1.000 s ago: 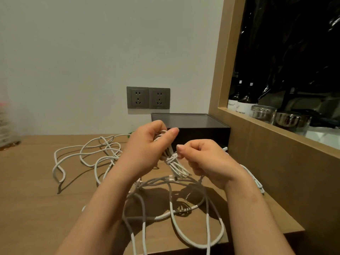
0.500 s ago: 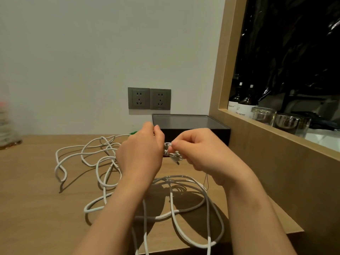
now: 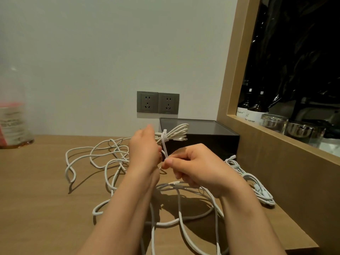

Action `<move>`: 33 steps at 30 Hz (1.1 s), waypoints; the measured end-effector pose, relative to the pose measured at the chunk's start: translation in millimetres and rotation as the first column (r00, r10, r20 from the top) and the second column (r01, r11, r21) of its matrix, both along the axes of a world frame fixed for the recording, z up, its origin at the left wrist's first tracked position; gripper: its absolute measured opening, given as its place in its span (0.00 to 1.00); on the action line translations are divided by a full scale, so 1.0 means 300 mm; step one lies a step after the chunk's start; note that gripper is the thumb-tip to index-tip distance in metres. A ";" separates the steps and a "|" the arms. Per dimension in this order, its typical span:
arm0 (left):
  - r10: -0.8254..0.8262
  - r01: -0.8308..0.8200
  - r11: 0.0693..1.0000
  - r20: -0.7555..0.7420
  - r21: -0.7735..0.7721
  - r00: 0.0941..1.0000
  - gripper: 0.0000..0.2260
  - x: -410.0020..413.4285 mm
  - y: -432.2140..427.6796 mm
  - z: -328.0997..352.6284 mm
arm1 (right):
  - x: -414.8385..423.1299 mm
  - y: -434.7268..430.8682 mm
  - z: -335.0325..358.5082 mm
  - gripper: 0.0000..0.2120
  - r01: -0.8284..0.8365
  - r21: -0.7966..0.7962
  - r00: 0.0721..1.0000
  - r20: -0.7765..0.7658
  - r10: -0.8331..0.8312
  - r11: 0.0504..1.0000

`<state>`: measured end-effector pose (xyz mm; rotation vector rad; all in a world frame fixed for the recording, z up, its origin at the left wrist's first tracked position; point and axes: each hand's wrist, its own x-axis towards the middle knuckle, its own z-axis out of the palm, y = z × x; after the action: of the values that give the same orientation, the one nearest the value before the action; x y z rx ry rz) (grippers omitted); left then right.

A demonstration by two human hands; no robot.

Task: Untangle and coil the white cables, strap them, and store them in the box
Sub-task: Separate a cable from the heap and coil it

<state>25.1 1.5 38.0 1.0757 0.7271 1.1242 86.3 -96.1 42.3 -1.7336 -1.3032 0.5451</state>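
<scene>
My left hand (image 3: 145, 150) grips a small coiled white cable (image 3: 176, 134) held up in front of the black box (image 3: 207, 137). A white strap (image 3: 165, 144) is wound around the coil's middle. My right hand (image 3: 195, 168) pinches the strap's loose end and holds it taut, down and to the right of the coil. Loose tangled white cables (image 3: 110, 159) sprawl over the wooden table (image 3: 36, 190) to the left and under my forearms. Another bundled white cable (image 3: 253, 183) lies at the right beside the wooden partition.
The black box sits against the wall below two grey wall sockets (image 3: 157, 102). A wooden partition (image 3: 276, 162) runs along the right, with bottles (image 3: 255, 107) and glasses (image 3: 274, 124) on its ledge. A blurred container (image 3: 12, 124) stands at the far left. The table's front edge is close.
My hands have moved apart. The coil now shows beyond my left hand, and my right hand has drawn the strap's end down and to the right.
</scene>
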 end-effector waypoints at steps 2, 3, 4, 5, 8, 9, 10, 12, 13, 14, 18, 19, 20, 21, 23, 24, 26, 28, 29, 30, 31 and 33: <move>-0.119 0.120 0.993 0.020 -0.018 0.993 0.12 -0.009 0.001 0.012 | 0.017 -0.004 -0.006 0.08 0.032 0.008 0.996 -0.080 -0.031 0.999; -0.173 0.173 0.985 0.021 0.008 0.985 0.12 -0.017 0.003 0.016 | 0.028 -0.009 -0.009 0.08 0.048 0.019 0.993 -0.113 -0.045 0.999; -0.222 0.221 0.974 0.010 0.054 0.975 0.13 -0.029 0.003 0.022 | 0.039 -0.015 -0.011 0.09 0.057 0.035 0.988 -0.143 -0.052 0.998; -0.270 0.270 0.956 -0.016 0.117 0.963 0.13 -0.044 0.002 0.028 | 0.049 -0.022 -0.012 0.10 0.062 0.057 0.982 -0.182 -0.050 0.996; -0.386 0.435 0.832 -0.203 0.345 0.900 0.14 -0.088 -0.003 0.039 | 0.072 -0.042 -0.011 0.09 0.085 0.151 0.947 -0.318 -0.033 0.985; -0.386 0.481 0.776 -0.295 0.409 0.874 0.14 -0.100 -0.003 0.041 | 0.077 -0.048 -0.008 0.08 0.101 0.178 0.938 -0.344 -0.035 0.979; -0.365 0.521 0.720 -0.387 0.459 0.847 0.14 -0.108 -0.002 0.042 | 0.082 -0.054 -0.005 0.06 0.119 0.200 0.932 -0.361 -0.040 0.973; -0.272 0.577 0.622 -0.545 0.530 0.793 0.14 -0.117 0.001 0.044 | 0.089 -0.065 0.003 0.04 0.146 0.236 0.926 -0.373 -0.049 0.961; -0.197 0.585 0.581 -0.600 0.566 0.775 0.14 -0.117 0.002 0.045 | 0.090 -0.069 0.007 0.04 0.154 0.252 0.929 -0.366 -0.053 0.955; -0.096 0.575 0.544 -0.635 0.611 0.766 0.13 -0.114 0.001 0.046 | 0.089 -0.072 0.012 0.03 0.159 0.271 0.933 -0.357 -0.054 0.950; 0.403 0.352 0.472 -0.553 0.808 0.729 0.14 -0.073 0.014 0.022 | 0.067 -0.070 0.028 0.03 0.145 0.341 0.950 -0.310 -0.035 0.929; 0.486 0.258 0.479 -0.498 0.839 0.718 0.15 -0.061 0.020 0.012 | 0.060 -0.067 0.031 0.04 0.134 0.347 0.958 -0.286 -0.032 0.928; 0.549 0.157 0.488 -0.442 0.858 0.709 0.15 -0.052 0.023 0.002 | 0.052 -0.062 0.032 0.04 0.122 0.350 0.965 -0.262 -0.028 0.929; 0.592 0.059 0.494 -0.385 0.868 0.708 0.15 -0.042 0.024 -0.008 | 0.043 -0.057 0.033 0.05 0.111 0.350 0.970 -0.242 -0.025 0.930; 0.602 -0.101 0.529 -0.288 0.843 0.744 0.14 -0.033 0.012 -0.021 | 0.025 -0.043 0.030 0.07 0.090 0.347 0.977 -0.214 -0.014 0.933; 0.567 -0.157 0.579 -0.257 0.800 0.783 0.14 -0.029 0.005 -0.022 | 0.017 -0.035 0.027 0.08 0.079 0.345 0.978 -0.208 -0.006 0.935; 0.412 -0.199 0.746 -0.206 0.635 0.888 0.13 -0.020 -0.003 -0.017 | 0.006 -0.021 0.021 0.08 0.071 0.339 0.981 -0.196 -0.003 0.938; 0.173 -0.114 0.913 -0.119 0.393 0.978 0.12 -0.014 -0.002 -0.006 | 0.005 -0.012 0.016 0.06 0.100 0.345 0.977 -0.213 -0.025 0.933; 0.061 -0.037 0.958 -0.078 0.284 0.995 0.11 -0.014 -0.003 -0.001 | 0.007 -0.009 0.014 0.04 0.128 0.353 0.973 -0.224 -0.049 0.927; -0.041 0.051 0.978 -0.053 0.200 0.998 0.10 -0.014 -0.006 0.002 | 0.011 -0.007 0.013 0.03 0.161 0.362 0.970 -0.228 -0.080 0.918; -0.137 0.140 0.980 -0.032 0.143 0.990 0.09 -0.014 -0.008 0.004 | 0.016 -0.006 0.011 0.03 0.196 0.372 0.966 -0.233 -0.113 0.907; -0.304 0.302 0.949 0.010 0.087 0.952 0.07 -0.017 -0.015 0.007 | 0.027 -0.006 0.009 0.03 0.263 0.406 0.952 -0.257 -0.167 0.875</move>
<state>20.1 -3.0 40.0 1.1987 0.4775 0.9069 94.3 -97.8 44.9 -1.3778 -0.9701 0.2714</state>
